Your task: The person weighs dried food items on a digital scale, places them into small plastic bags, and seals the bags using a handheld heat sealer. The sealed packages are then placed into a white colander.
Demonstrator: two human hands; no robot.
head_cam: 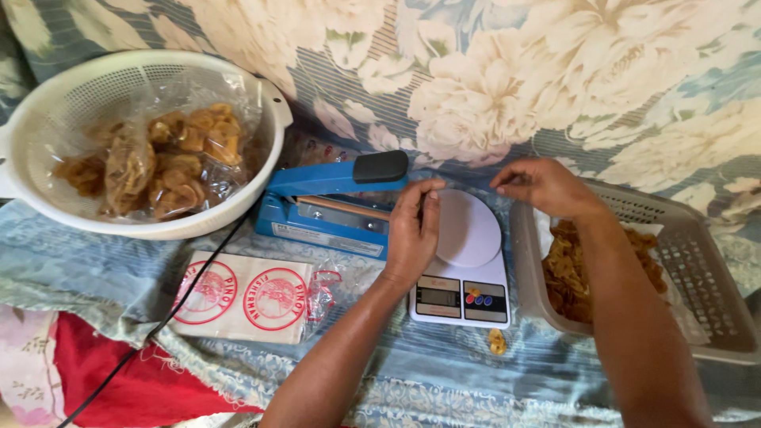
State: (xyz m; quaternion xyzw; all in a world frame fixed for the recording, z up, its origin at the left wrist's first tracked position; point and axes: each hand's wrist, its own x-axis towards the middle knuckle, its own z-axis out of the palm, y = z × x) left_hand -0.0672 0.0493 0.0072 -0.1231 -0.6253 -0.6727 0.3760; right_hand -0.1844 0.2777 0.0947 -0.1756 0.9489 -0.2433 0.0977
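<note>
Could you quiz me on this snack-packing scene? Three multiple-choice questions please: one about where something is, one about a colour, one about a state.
1. Where is the heat sealer?
A. between colander and scale
B. inside the basket
C. on the red cloth

2. The sealer's colour?
A. green
B. blue
C. yellow

3. The scale's round platform is
A. heaped with chips
B. cracked
C. bare

Answers: 1 A, it lies right of the colander, left of the scale. 2 B, body and arm are blue. 3 C, nothing lies on it; left hand and right hand hover at its edges.

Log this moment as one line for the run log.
left hand: over white kitchen scale, fingers pinched | right hand: raised above grey basket of chips | blue sealer: behind left hand
</note>
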